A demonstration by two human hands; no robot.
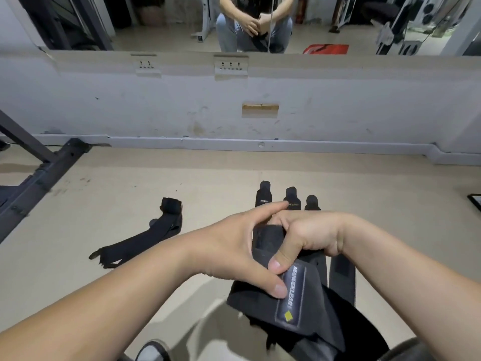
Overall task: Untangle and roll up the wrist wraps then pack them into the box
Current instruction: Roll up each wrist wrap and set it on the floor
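Observation:
Both of my hands hold one black wrist wrap [291, 295] over the floor. My left hand [234, 246] pinches its upper part, thumb lying against a grey label with white lettering. My right hand [309, 234] curls round the rolled top end of the same wrap. The loose end hangs down towards my lap. Three more black wraps [289, 198] lie side by side on the floor beyond my hands, partly hidden by them. Another black wrap [145, 234] lies loose and partly rolled on the floor to the left. No box is in view.
A dark metal rack frame [39, 173] stands at the left. A white wall with a mirror [260, 22] runs across ahead. A dark flat object [475, 201] shows at the right edge. My shoe [152, 350] is at the bottom.

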